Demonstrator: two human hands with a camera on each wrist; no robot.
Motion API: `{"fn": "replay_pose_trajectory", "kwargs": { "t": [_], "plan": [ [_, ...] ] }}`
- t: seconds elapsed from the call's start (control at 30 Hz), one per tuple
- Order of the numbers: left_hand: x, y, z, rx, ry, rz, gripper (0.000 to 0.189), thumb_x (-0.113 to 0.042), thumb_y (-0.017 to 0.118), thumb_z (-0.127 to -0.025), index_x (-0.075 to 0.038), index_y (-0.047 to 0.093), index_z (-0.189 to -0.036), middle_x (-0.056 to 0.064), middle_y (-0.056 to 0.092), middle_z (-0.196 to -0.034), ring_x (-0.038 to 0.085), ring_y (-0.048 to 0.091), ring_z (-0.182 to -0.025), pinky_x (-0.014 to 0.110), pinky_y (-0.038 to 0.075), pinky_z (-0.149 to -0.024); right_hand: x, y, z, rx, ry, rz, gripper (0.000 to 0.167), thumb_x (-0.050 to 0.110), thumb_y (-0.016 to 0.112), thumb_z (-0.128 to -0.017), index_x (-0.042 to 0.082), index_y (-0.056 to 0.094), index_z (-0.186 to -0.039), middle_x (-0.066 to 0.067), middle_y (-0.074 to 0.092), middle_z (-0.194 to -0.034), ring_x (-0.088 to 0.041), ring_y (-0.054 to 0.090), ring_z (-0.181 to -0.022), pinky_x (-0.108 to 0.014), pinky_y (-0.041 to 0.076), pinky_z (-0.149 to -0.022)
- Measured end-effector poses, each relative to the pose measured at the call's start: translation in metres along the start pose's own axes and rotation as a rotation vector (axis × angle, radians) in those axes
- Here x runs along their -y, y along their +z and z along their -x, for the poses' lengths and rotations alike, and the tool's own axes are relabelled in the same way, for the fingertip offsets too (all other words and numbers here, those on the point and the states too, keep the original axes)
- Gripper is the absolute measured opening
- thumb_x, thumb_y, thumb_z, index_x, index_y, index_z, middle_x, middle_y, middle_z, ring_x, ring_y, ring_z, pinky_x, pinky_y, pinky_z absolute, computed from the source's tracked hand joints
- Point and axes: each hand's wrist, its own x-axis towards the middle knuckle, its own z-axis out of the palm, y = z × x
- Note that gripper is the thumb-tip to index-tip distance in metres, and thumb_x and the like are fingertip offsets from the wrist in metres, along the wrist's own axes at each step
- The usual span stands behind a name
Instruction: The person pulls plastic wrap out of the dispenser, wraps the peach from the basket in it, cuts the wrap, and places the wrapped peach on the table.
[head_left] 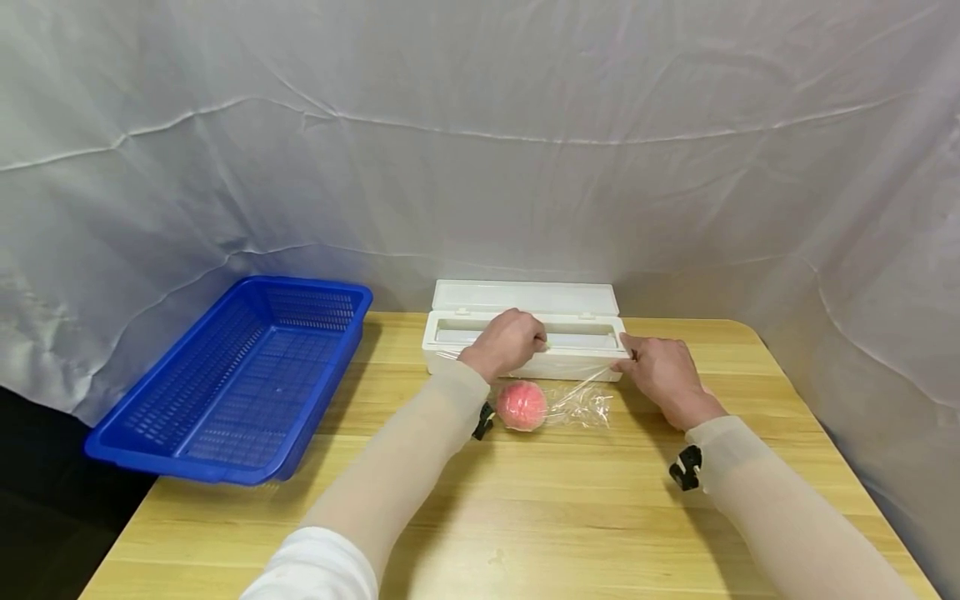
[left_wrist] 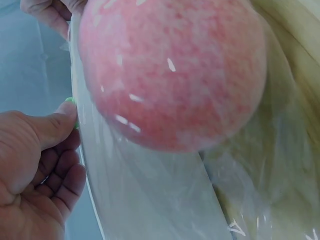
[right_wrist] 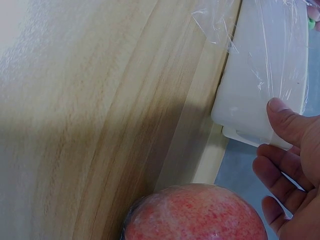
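Mid-frame, the left hand (head_left: pixel 504 343) pinches a green tab (left_wrist: pixel 70 100) (likely made to slide); the right hand (head_left: pixel 666 377) grips the white box (head_left: pixel 566 365), seemingly steadying it.

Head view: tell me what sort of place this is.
Likely a makeshift recording booth: pale grey cloth hangs behind and beside the wood-grain table, and a black device, probably a camera, sits at each wrist.

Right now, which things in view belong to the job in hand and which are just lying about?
Belongs:
white rectangular plastic box, gripped by the right hand
small green piece at the left hand
clear plastic film
round pink fruit, film-covered

Lying about, apparently:
blue rectangular plastic basket, untouched
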Motion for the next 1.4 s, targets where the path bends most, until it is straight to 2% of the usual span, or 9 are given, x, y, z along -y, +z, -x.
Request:
{"fn": "replay_pose_trajectory", "kwargs": {
  "t": [0.27,0.77,1.0,1.4],
  "plan": [
    [0.007,-0.002,0.008,-0.008,-0.014,0.026,0.018,-0.024,0.068,-0.105,-0.017,0.082,-0.114,-0.004,0.08,-0.112,0.015,0.069,-0.108,0.032,0.051,-0.107,0.0,0.0,0.0,0.007,0.003,-0.001,0.061,0.029,0.075,-0.099,0.0,0.055,-0.149,-0.029,0.07,-0.124,-0.049,0.066,-0.116,-0.061,0.045,-0.106],
    [0.018,-0.005,0.016,-0.011,-0.027,0.032,0.019,-0.024,0.068,-0.104,-0.016,0.082,-0.115,-0.003,0.08,-0.112,0.017,0.07,-0.11,0.031,0.052,-0.105,-0.002,0.001,0.0,-0.001,-0.007,-0.006,0.061,0.029,0.075,-0.099,0.0,0.055,-0.148,-0.026,0.075,-0.111,-0.046,0.069,-0.11,-0.06,0.046,-0.104],
    [0.028,-0.007,0.024,-0.043,-0.018,0.02,0.017,-0.023,0.07,-0.103,-0.015,0.083,-0.112,-0.002,0.08,-0.11,0.018,0.07,-0.107,0.033,0.051,-0.106,0.0,0.001,-0.001,0.0,-0.004,-0.01,0.061,0.03,0.075,-0.099,0.001,0.055,-0.148,-0.023,0.076,-0.098,-0.041,0.07,-0.103,-0.058,0.047,-0.101],
    [0.043,-0.012,0.038,-0.04,-0.072,0.02,0.018,-0.025,0.071,-0.103,-0.016,0.083,-0.113,-0.001,0.079,-0.111,0.021,0.067,-0.108,0.035,0.052,-0.104,-0.003,0.002,-0.001,-0.001,-0.009,0.01,0.062,0.031,0.075,-0.098,0.001,0.055,-0.149,-0.025,0.075,-0.112,-0.044,0.07,-0.108,-0.06,0.045,-0.106]
  ]
}}
